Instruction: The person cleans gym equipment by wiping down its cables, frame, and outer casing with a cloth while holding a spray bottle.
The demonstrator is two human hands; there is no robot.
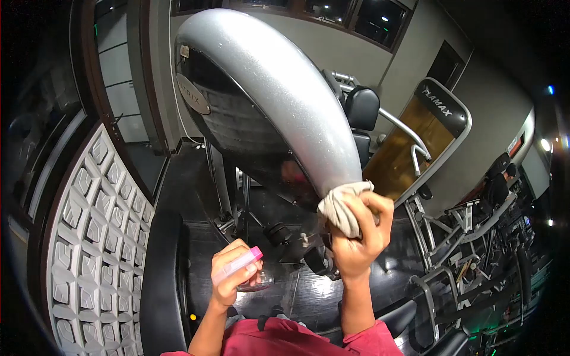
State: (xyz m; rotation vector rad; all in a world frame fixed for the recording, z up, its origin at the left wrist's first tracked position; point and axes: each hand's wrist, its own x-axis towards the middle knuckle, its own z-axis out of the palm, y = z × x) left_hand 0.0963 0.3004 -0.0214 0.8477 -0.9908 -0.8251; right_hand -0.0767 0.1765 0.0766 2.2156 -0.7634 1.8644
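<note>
My right hand (360, 240) grips a bunched, pale cloth (344, 209) and presses it against the lower end of a curved silver machine cover (279, 71). In my left hand (231, 276) is a spray bottle (238, 264) with a pink nozzle and a clear body, held below the machine and apart from it. My fingers wrap round the bottle's neck and hide part of it. The cover's dark, glossy side panel (237, 113) carries an oval badge and faces left.
A black padded bench (163, 279) stands at the left, beside a white patterned wall panel (98, 249). Behind at the right is a machine with a PLAMAX board (424, 130). Metal gym frames (439, 285) crowd the right side above the dark floor (279, 296).
</note>
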